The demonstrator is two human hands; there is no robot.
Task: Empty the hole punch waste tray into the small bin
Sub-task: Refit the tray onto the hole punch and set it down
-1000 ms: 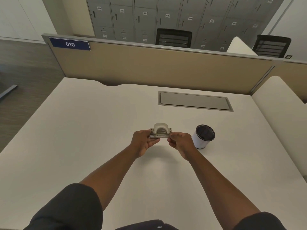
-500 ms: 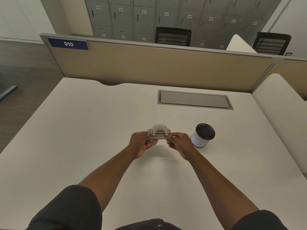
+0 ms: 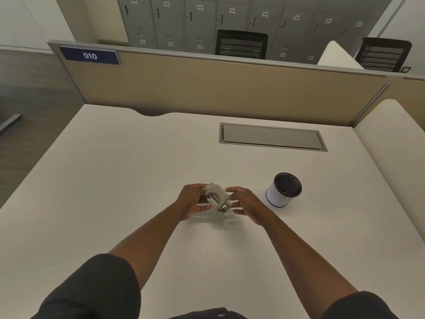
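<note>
So far nothing is emptied: both hands, left hand [image 3: 192, 199] and right hand [image 3: 245, 204], hold the hole punch [image 3: 216, 198] in their fingers above the counter [image 3: 115, 180] middle, its tray unopened, beside the small bin [image 3: 283, 190].

White numerals "010" on a dark blue rectangular sign [image 3: 89, 56] at the left end of the beige desk partition [image 3: 220, 88], small white number tags on the grey metal locker doors [image 3: 200, 19] behind it, too blurred to read
</note>
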